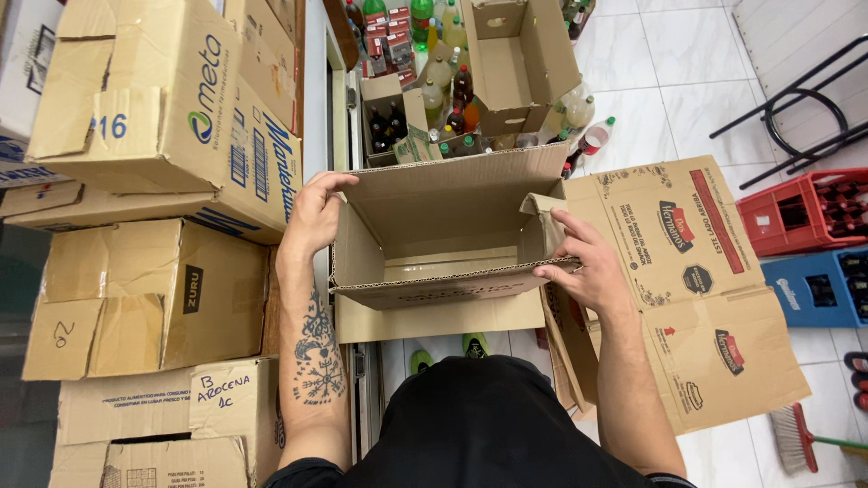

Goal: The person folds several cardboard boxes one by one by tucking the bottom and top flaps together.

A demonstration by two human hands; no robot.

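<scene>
Left hand (315,215): gripping the left wall of the open cardboard box (443,237), fingers curling over its top edge, thumb outside.
Right hand (588,267): pinching the box's right front corner, fingers closing on the flap edge.
Open cardboard box: being held up in front of the person's body, mouth facing up, inside bare, front flap hanging down.
Flattened carton (696,289): lying just right of the held box, printed side showing.
Stacked cartons (154,181): piling up at the left.
Bottles (443,99): standing on the floor beyond the box, beside another open carton (520,59).
Red crate (805,210): sitting far right, above a blue crate (818,287).
</scene>
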